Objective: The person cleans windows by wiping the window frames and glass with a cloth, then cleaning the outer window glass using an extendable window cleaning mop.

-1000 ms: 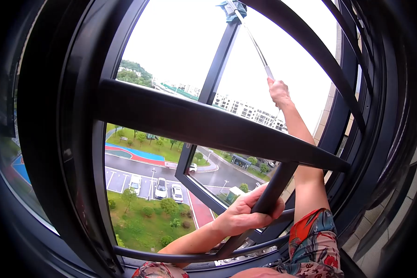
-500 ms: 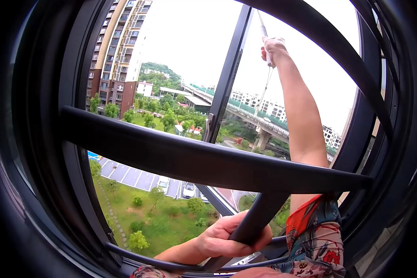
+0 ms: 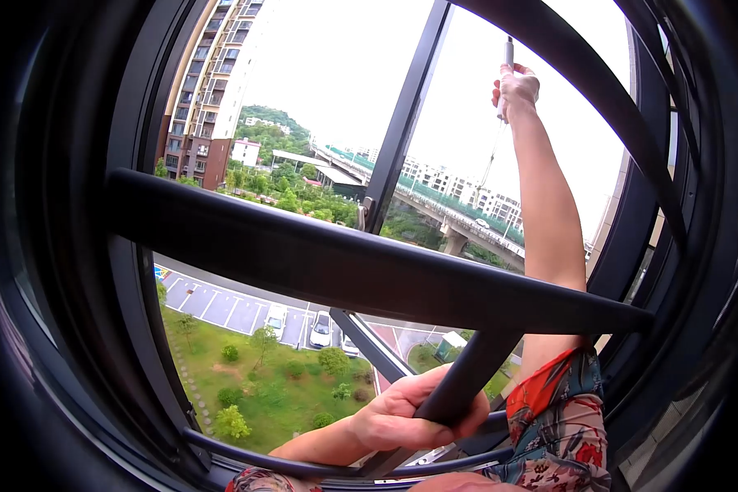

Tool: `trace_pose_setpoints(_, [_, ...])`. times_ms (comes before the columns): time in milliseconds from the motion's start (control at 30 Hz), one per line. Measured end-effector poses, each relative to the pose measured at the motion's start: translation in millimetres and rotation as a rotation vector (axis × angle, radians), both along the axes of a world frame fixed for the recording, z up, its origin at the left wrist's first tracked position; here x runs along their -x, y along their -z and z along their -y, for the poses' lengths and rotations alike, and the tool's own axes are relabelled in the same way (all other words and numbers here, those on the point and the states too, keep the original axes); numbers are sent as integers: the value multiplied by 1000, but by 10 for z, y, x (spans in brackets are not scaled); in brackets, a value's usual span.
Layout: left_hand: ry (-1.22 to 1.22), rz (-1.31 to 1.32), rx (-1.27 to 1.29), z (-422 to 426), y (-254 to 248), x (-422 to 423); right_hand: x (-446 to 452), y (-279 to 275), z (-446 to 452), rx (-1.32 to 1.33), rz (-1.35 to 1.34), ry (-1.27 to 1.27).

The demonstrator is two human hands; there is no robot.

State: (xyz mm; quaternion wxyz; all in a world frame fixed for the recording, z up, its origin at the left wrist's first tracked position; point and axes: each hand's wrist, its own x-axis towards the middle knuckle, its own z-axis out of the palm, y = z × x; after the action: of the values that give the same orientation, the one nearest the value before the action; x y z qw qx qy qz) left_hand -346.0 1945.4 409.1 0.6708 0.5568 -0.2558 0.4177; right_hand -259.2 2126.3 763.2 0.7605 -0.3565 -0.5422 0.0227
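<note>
My left hand (image 3: 406, 414) is wrapped round a dark upright bar (image 3: 477, 361) of the window railing, low in the view. My right arm stretches up beyond the thick horizontal rail (image 3: 344, 266). High at the right, my right hand (image 3: 520, 88) is closed round the pale grey handle of a slim pole (image 3: 509, 54). The far end of the pole is hidden behind the upper curved rail. A thin cord (image 3: 491, 160) hangs from the handle's lower end.
A dark window frame post (image 3: 408, 115) with a latch (image 3: 365, 213) stands left of my right arm. Dark frames and rails surround the opening. Far below lie a lawn (image 3: 279, 385) and parked cars (image 3: 321, 330); an elevated road (image 3: 443, 209) and a tall building (image 3: 209, 90) are beyond.
My right hand has moved to the right with the pole, which now stands more upright. The cord has shifted right too. My left hand keeps its hold on the bar, and the view has tilted slightly.
</note>
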Motion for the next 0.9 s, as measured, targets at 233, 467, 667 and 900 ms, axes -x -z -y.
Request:
trace_pose_setpoints(233, [38, -38, 28, -2, 14, 6, -93, -101, -50, 47, 238, 227])
trace_pose_setpoints(467, [-68, -4, -11, 13, -19, -1, -36, -311, -433, 80, 353, 226])
trace_pose_setpoints(667, [-76, -54, 82, 54, 6, 3, -2, -450, -559, 129, 459, 287])
trace_pose_setpoints(900, [-79, 24, 62, 71, -29, -51, -16, -238, -464, 172, 464, 223])
